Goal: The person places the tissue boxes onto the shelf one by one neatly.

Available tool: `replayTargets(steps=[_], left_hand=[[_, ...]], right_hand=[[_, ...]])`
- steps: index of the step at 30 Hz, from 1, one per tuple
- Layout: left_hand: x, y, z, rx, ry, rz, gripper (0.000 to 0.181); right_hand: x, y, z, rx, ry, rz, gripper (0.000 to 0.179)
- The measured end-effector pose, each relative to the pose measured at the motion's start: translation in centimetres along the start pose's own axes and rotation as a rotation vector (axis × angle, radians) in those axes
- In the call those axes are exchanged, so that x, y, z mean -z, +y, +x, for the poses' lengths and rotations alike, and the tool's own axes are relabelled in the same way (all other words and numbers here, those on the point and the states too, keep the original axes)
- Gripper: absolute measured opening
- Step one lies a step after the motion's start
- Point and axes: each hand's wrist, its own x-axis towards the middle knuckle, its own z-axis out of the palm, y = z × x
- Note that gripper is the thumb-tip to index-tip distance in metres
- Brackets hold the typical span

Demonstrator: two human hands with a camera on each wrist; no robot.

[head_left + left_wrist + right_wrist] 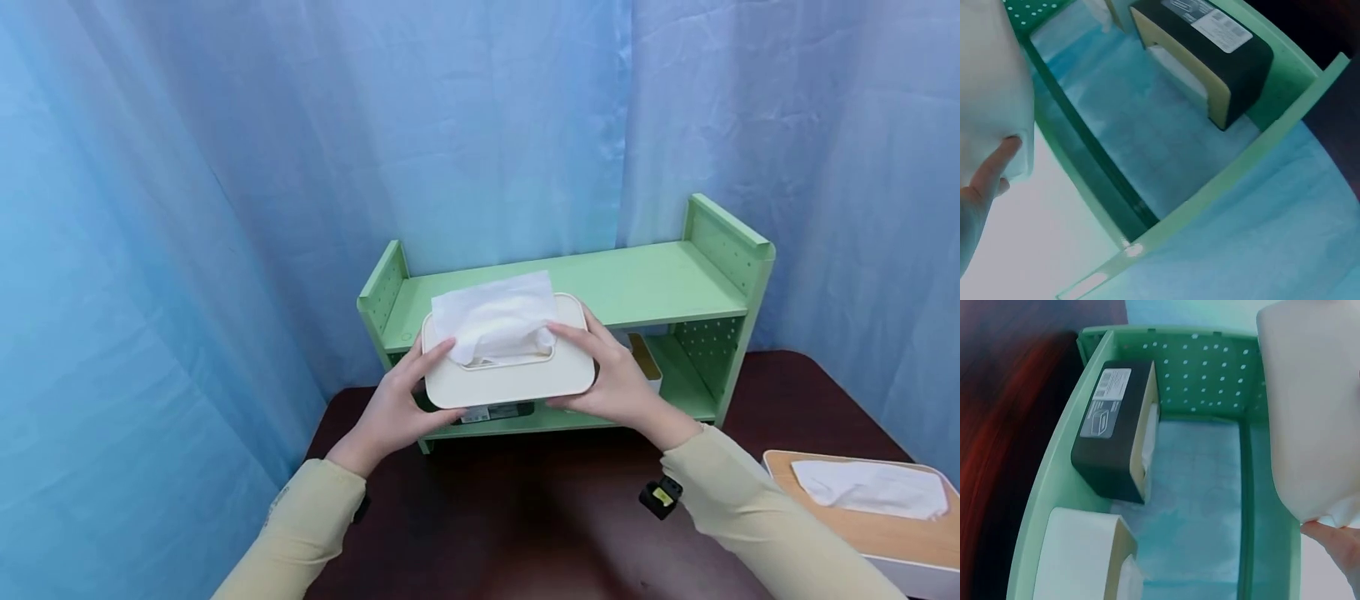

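Note:
A white tissue box (517, 379) with a white tissue (495, 312) sticking out of its oval opening is held up in front of a green two-tier shelf (645, 283). My left hand (393, 408) grips its left end, thumb on the top face. At the right end, my right hand (618, 379) holds it in the same way. The box's plain side (991, 75) shows in the left wrist view, with a finger against its corner. In the right wrist view the box (1313, 412) hangs at the right, fingertips at its lower edge.
On the shelf's lower tier lie a black tissue box (1110, 437) with a label and a white tissue box (1075, 556), both on their sides. Another tissue box with a wooden top (817, 496) stands on the dark table (600, 517) at right. Blue curtains (487, 125) hang behind.

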Motion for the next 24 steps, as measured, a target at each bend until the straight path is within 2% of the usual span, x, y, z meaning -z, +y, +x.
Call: replayTargets(steps=[5,17,24], left_hand=[[0.1,-0.7,0.4,0.056,-0.02,-0.019,0.084],[0.5,-1.3,0.6,0.066,-0.007,0.009,0.081],[0.9,-1.3,1.1,0.142,-0.022,-0.034,0.08]], right_hand=[[-0.3,0.3,0.5,-0.045,-0.022,0.009,0.088],[-0.4,-0.3,1.6,-0.103,-0.06,-0.011,0.086],[0.3,-0.8,2.6,-0.17,-0.136,-0.037,0.087]])
